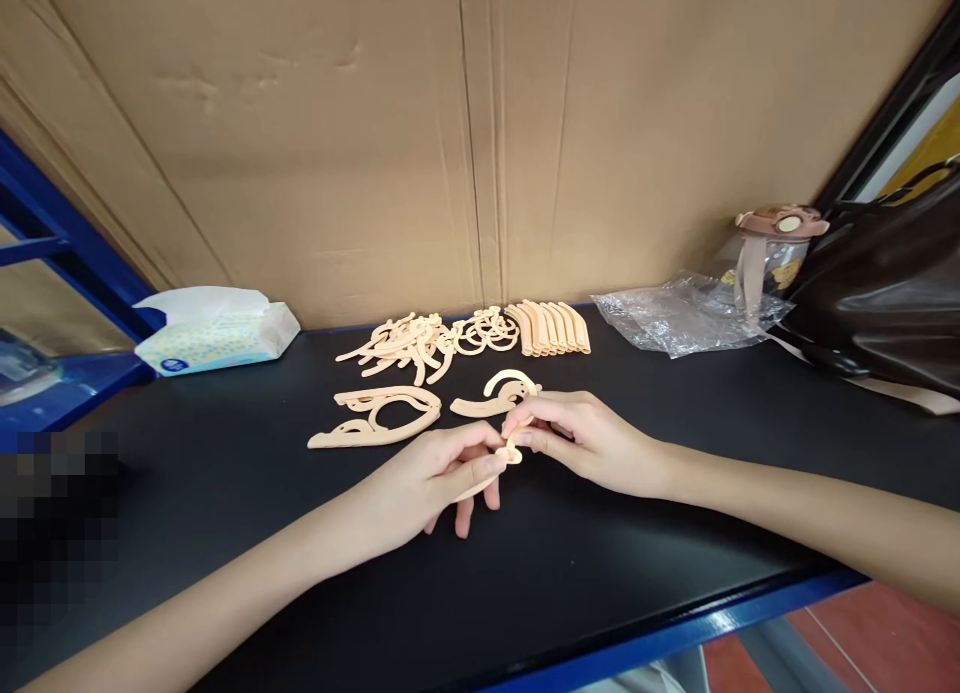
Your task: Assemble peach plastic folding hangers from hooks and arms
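My left hand (442,468) pinches a beige plastic hanger arm (474,490), its length mostly hidden by the fingers. Thumb and fingertips of my right hand (581,435) grip a small curved beige hanger part (516,437). The two parts meet at a rounded end (509,456) between my hands; whether they are joined I cannot tell. Just behind my right hand lie a loose hanger arm (480,407) and a curved hook (504,377). To the left of these rests a folded beige hanger (364,432).
At the back are a pile of loose hanger parts (409,341), several hooks (484,330) and a row of hanger arms (551,330). A tissue pack (217,335) sits left. A clear plastic bag (675,318), bottle (784,223) and dark bag (885,283) stand right, against a cardboard wall (337,153).
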`<state>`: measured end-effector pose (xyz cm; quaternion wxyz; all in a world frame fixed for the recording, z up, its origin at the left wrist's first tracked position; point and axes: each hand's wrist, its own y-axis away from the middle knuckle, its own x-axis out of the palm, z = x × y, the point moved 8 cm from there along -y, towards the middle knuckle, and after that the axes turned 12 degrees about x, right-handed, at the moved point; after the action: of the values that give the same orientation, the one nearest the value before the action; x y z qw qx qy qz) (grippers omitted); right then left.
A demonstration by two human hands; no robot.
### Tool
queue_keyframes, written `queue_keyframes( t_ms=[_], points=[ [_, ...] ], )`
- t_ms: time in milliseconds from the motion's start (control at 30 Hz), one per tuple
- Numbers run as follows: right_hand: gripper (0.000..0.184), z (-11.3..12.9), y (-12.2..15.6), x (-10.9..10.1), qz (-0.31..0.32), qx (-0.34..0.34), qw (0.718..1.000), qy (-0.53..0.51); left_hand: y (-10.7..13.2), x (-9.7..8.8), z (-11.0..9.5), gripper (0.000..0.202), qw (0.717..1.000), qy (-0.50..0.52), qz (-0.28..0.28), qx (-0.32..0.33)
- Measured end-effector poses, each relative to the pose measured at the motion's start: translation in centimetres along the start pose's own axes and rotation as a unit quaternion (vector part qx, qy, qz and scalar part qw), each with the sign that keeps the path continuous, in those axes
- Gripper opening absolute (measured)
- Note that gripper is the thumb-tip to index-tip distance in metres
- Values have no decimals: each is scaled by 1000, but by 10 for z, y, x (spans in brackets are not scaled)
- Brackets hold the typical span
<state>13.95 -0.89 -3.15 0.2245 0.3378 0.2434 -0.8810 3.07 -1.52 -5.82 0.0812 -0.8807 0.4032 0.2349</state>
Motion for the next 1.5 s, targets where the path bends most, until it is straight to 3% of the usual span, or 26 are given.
queue_keyframes(
  t_ms=[100, 200, 300, 500, 867, 1133, 1367, 1500],
  points=[
    [17, 2, 4, 0, -17, -3, 999, 41, 0, 6, 2, 24, 991, 132, 27, -19],
    [28, -2, 4, -11, -70, 1, 995, 68, 1, 10, 4, 20, 979, 201, 23, -28],
    [9, -1, 3, -19, -107, -34, 985, 132, 1, 7, 7, 21, 973, 227, -10, -30],
    [15, -5, -4, -12, -78, -44, 962, 258, 1, 0, 13, 18, 964, 251, -79, -45],
    [23, -7, -4, 0, -30, -53, 958, 279, 1, 0, 15, 20, 966, 242, -77, -41],
    [24, -3, -4, 2, -60, -68, 946, 311, 0, -4, 16, 29, 960, 252, -112, -44],
    [18, -13, -3, -5, -47, 13, 960, 277, 1, -8, 14, 38, 952, 265, -140, -53],
    [23, -14, -1, -8, -40, 31, 964, 260, 1, -7, 15, 38, 949, 280, -136, -49]
  ],
)
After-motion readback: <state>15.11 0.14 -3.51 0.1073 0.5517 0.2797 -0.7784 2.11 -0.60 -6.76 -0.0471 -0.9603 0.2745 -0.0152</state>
